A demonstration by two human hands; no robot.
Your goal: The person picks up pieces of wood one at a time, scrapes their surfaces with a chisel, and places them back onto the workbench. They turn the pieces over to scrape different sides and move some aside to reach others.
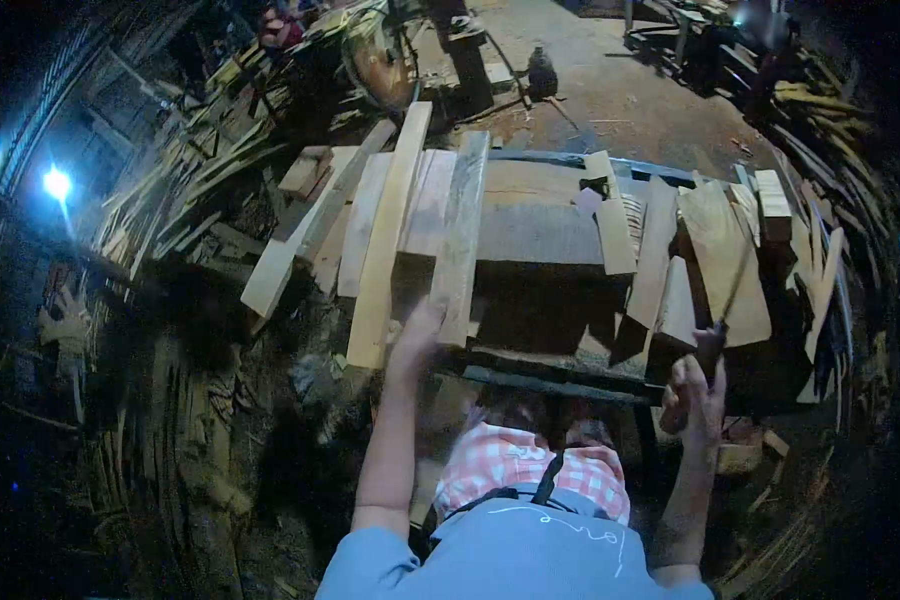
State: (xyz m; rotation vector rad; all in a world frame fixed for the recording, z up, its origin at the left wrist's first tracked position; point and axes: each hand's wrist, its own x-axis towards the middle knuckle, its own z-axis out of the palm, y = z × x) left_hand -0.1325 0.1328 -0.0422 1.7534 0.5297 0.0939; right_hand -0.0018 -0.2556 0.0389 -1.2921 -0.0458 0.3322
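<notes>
My left hand (422, 328) is at the near end of a greyish plank (462, 235), closed on its left edge; its fingers are slightly blurred. A paler, longer plank (392, 235) lies just left of that hand. My right hand (692, 397) is closed around the dark handle of a thin-bladed tool (712, 345), whose blade points away over a broad light wood piece (725, 255). Between the hands lies a thick wooden block (540, 233) on the workbench.
More cut pieces lie along the bench, including a narrow board (615, 235) and a small block (773, 200). Heaps of wood strips (195, 185) stand at left and right. Beyond the bench are a round metal object (378, 65) and a dark container (542, 75) on the floor.
</notes>
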